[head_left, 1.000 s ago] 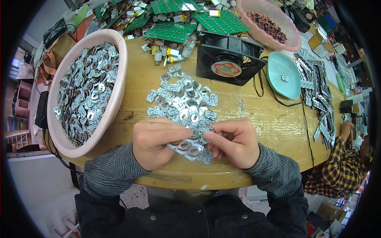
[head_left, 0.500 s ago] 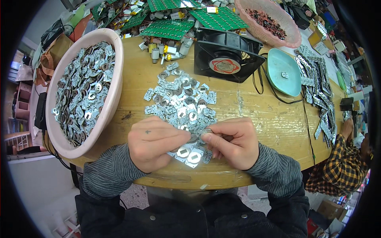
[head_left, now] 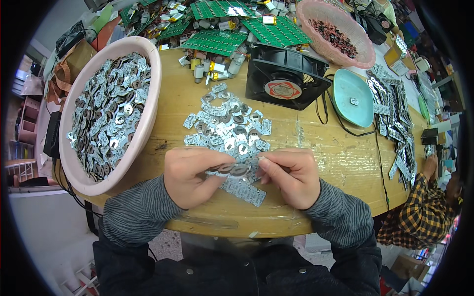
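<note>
while the left hand [head_left: 191, 173] and right hand [head_left: 295, 176] face each other over the near side of the bench [head_left: 340, 167], each grip is narrow, pinching a strip of small boards with dark discs [head_left: 238, 169] held between them. pale second strip [head_left: 245, 191] just below it; whether it touches the bench, cannot tell. heap of loose boards [head_left: 228, 129] just beyond the hands; pale pink tub [head_left: 154, 81] of similar pieces at left.
</note>
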Demonstrator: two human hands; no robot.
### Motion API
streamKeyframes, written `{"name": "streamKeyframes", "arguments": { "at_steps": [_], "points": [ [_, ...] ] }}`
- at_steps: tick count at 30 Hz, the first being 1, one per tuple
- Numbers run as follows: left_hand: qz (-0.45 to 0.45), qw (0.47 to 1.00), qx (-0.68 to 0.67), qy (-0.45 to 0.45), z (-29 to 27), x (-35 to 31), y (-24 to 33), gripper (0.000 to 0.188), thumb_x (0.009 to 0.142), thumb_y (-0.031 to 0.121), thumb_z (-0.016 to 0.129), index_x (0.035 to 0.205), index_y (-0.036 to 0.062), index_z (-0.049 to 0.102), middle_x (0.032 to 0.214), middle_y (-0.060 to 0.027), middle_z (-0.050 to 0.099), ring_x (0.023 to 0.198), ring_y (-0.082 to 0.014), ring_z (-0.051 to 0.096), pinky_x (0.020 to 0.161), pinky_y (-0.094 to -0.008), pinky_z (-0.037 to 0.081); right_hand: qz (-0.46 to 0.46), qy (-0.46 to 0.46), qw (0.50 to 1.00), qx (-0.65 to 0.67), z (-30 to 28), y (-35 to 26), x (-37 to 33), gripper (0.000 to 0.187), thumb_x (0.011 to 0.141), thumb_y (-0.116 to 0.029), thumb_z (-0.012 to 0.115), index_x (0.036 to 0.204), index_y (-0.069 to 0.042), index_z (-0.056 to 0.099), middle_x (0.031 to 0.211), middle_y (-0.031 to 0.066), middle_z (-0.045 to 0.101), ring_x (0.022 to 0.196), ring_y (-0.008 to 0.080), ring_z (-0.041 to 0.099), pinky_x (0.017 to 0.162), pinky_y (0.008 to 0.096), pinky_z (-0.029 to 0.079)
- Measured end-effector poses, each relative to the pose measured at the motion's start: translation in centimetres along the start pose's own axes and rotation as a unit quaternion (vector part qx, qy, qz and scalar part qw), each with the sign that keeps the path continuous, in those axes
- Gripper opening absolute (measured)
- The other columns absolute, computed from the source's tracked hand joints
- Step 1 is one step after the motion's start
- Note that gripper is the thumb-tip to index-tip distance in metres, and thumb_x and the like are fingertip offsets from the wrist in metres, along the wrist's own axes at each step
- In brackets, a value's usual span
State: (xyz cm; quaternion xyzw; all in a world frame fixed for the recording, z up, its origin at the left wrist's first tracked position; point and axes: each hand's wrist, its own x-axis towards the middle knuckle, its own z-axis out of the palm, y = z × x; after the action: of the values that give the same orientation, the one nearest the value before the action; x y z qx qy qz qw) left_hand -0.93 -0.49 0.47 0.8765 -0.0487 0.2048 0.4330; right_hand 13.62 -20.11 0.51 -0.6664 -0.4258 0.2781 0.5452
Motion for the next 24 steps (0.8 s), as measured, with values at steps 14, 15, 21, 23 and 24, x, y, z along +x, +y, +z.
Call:
{"name": "streamKeyframes", "arguments": {
  "at_steps": [14, 15, 21, 23, 24],
  "points": [
    [-0.093, 0.991, -0.094, -0.032, -0.09, 0.50, 0.35, 0.020, 0.079, 0.004, 0.079, 0.096, -0.0038, 0.074, 0.076, -0.0145, 0.073, 0.066, -0.0161, 0.071, 0.059, -0.0266, 0.052, -0.045, -0.026, 0.998, -0.035, -0.47, -0.77, -0.13, 0.012, 0.092, 0.001, 0.065, 0.099, 0.005, 0.073, 0.075, 0.0123, 0.073, 0.062, 0.0149, 0.071, 0.059, 0.0257, 0.055],
    [-0.092, 0.991, -0.094, -0.033, -0.04, 0.48, 0.26, 0.020, 0.079, 0.004, 0.079, 0.096, -0.0038, 0.074, 0.076, -0.0145, 0.073, 0.066, -0.0161, 0.071, 0.059, -0.0266, 0.052, -0.040, -0.053, 0.997, -0.025, -0.45, -0.66, -0.05, 0.012, 0.093, 0.001, 0.064, 0.099, 0.006, 0.073, 0.076, 0.0124, 0.073, 0.063, 0.0151, 0.071, 0.060, 0.0258, 0.056],
    [-0.091, 0.987, -0.133, -0.028, 0.00, 0.41, 0.45, 0.021, 0.077, 0.004, 0.081, 0.095, -0.0030, 0.074, 0.075, -0.0132, 0.074, 0.064, -0.0153, 0.071, 0.058, -0.0260, 0.052, -0.032, -0.118, 0.992, -0.022, -0.01, -0.56, -0.10, 0.014, 0.096, 0.000, 0.060, 0.099, 0.008, 0.071, 0.077, 0.0128, 0.073, 0.064, 0.0150, 0.072, 0.059, 0.0254, 0.056],
    [-0.085, 0.988, -0.126, -0.038, -0.18, 0.56, 0.54, 0.021, 0.076, 0.003, 0.082, 0.095, -0.0028, 0.074, 0.074, -0.0130, 0.074, 0.063, -0.0150, 0.071, 0.058, -0.0254, 0.051, -0.034, -0.109, 0.993, -0.021, 0.02, -0.53, -0.26, 0.014, 0.096, 0.000, 0.060, 0.099, 0.008, 0.071, 0.077, 0.0128, 0.073, 0.064, 0.0147, 0.071, 0.057, 0.0246, 0.056],
    [-0.084, 0.988, -0.126, -0.038, -0.09, 0.49, 0.42, 0.021, 0.076, 0.003, 0.082, 0.095, -0.0028, 0.074, 0.074, -0.0130, 0.074, 0.063, -0.0150, 0.071, 0.058, -0.0254, 0.051, 0.000, -0.092, 0.995, 0.037, -0.18, -0.62, -0.35, 0.014, 0.096, 0.000, 0.060, 0.098, 0.008, 0.071, 0.077, 0.0128, 0.073, 0.063, 0.0143, 0.071, 0.056, 0.0241, 0.055]
  ]
}}
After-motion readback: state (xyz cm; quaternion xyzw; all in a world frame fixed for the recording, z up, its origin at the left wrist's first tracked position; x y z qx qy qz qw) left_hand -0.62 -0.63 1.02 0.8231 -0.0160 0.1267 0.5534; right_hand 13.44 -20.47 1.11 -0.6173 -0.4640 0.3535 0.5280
